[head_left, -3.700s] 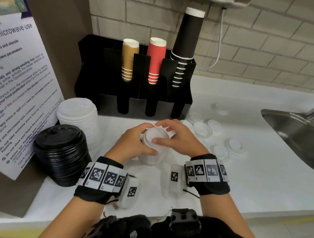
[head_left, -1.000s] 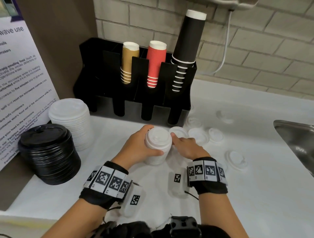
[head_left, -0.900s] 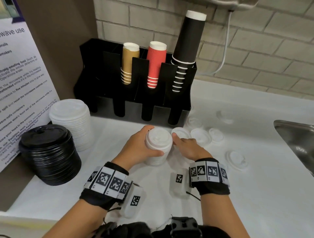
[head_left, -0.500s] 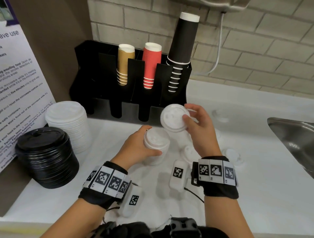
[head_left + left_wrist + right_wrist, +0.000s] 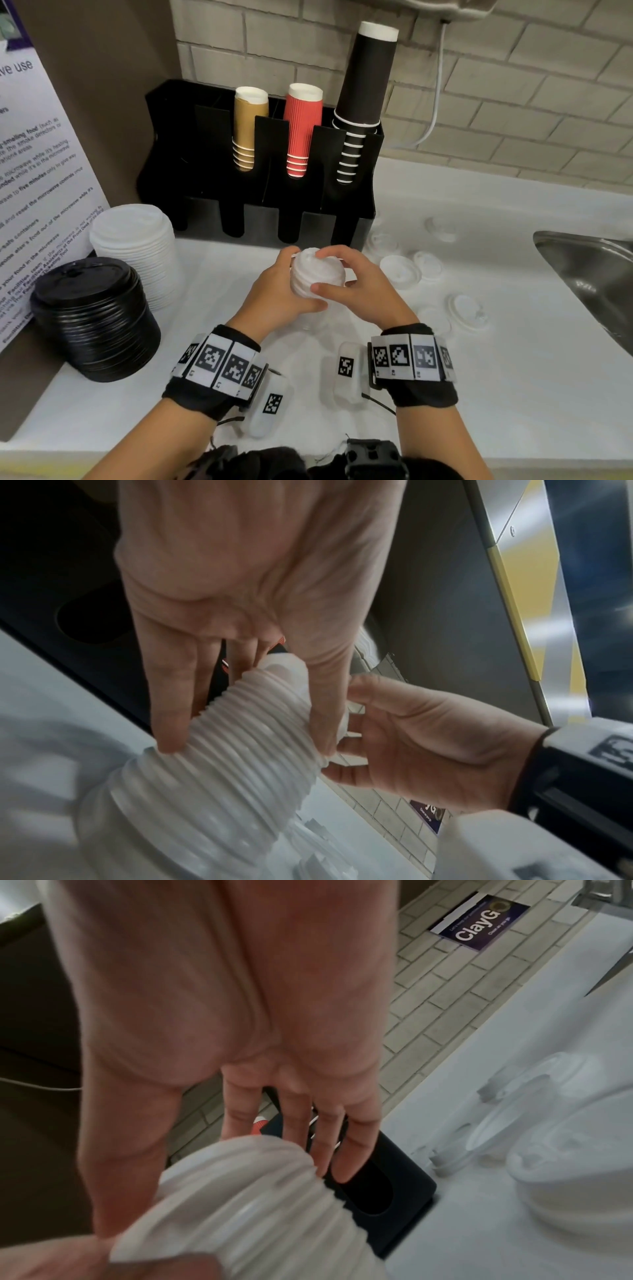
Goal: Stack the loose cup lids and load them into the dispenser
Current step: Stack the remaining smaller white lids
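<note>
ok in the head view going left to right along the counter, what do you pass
black lid stack → tall white lid stack → left hand → small white lid stack held by both hands → right hand → loose white lids → sink

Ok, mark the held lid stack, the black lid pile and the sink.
held lid stack (image 5: 317, 274), head view, top lid.
black lid pile (image 5: 85, 284), head view, top lid.
sink (image 5: 582, 270), head view, inner wall.
</note>
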### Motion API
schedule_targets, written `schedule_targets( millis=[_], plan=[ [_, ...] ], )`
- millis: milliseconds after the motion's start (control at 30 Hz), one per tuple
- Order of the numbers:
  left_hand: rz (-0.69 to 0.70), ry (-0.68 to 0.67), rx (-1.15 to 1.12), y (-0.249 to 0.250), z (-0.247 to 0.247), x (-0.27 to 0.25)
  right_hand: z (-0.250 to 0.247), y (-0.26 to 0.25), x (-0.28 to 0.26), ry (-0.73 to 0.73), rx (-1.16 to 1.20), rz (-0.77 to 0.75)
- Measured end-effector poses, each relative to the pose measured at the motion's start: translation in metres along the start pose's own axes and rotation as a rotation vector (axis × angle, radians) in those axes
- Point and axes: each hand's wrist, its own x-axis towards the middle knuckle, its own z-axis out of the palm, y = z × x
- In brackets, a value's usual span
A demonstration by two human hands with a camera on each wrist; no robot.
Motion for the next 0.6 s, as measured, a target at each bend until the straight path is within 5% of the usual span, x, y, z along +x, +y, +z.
schedule_targets(
  millis=[433,600],
  plan=[
    [0.064,-0.033,-0.006,0.004,-0.001,-0.003,0.000,0.003,0.000,-0.054,-0.011,-0.054],
    [0.040,-0.042,0.033,0.000,0.000,-0.001,-0.017,0.018,0.000,0.171,-0.074,0.133]
  ],
)
